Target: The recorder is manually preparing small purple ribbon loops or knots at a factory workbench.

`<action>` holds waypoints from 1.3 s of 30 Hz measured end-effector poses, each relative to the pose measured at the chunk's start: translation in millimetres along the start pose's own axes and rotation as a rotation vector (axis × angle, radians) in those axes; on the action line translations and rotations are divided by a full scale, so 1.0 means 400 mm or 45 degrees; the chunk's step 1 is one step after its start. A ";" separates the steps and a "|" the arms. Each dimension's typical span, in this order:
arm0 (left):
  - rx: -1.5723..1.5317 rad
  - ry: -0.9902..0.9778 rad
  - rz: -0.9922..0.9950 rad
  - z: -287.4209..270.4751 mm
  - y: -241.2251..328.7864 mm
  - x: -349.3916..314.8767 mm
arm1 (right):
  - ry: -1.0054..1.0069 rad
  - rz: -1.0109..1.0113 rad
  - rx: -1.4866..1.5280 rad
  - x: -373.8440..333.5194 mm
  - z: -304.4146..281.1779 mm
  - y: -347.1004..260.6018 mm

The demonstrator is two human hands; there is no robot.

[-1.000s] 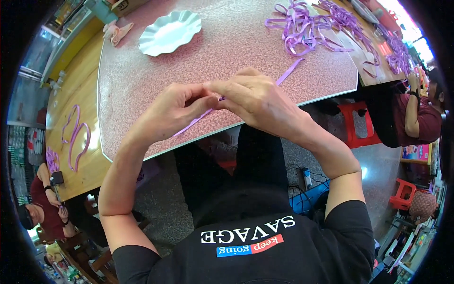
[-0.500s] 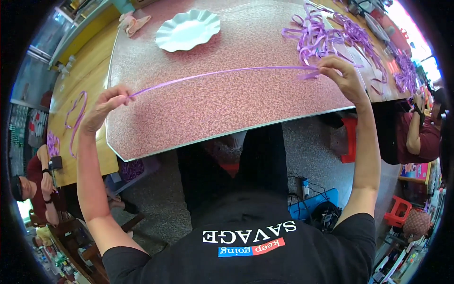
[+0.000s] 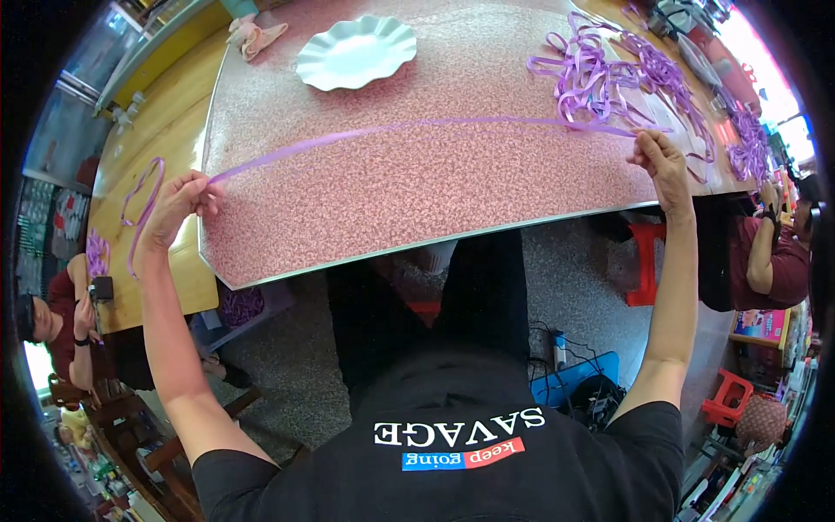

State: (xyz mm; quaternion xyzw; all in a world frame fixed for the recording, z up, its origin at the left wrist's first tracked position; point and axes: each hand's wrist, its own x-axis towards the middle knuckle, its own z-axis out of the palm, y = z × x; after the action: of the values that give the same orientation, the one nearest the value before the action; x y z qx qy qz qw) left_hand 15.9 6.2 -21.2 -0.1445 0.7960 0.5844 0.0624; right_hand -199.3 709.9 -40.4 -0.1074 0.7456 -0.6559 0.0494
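A purple ribbon (image 3: 348,134) stretches across the pink speckled table, bowing gently between my two hands. My left hand (image 3: 180,202), above the table's left edge, pinches one end between thumb and fingers. At the right side my right hand (image 3: 664,170) is closed on the ribbon, close to its other end. Just beyond my right hand lies a tangled heap of purple ribbon (image 3: 584,76). Another length of ribbon (image 3: 156,185) curls on the wooden surface beside my left hand.
A white wavy-rimmed plate (image 3: 357,54) stands at the back of the pink table (image 3: 417,191), near a pinkish cloth (image 3: 254,38). More ribbon (image 3: 665,70) lies at the far right. People in dark red sit at both sides. A red stool (image 3: 644,265) is below right.
My hands have moved farther apart, the right one rightward and the left one slightly left. The ribbon between them now spans a wider stretch.
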 end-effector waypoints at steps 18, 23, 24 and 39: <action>1.446 0.801 0.368 -0.084 -0.107 0.078 | -0.124 -0.362 -1.130 -0.067 0.164 -0.035; 0.646 0.380 0.560 0.281 0.091 0.030 | -0.067 -0.360 -1.237 -0.090 0.171 -0.054; 0.429 0.141 0.551 0.378 0.139 0.004 | -0.073 -0.364 -1.236 -0.099 0.174 -0.061; -1.750 -0.776 0.377 1.022 0.309 -0.003 | 0.165 -0.199 0.321 -0.296 0.347 -0.167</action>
State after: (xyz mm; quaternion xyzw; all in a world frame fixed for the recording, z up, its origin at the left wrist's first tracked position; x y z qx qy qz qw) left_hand -48.7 428.2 -34.3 0.1250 0.2124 0.9644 0.0965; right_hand -48.1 594.2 -1.0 -0.1155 0.6484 -0.7516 -0.0367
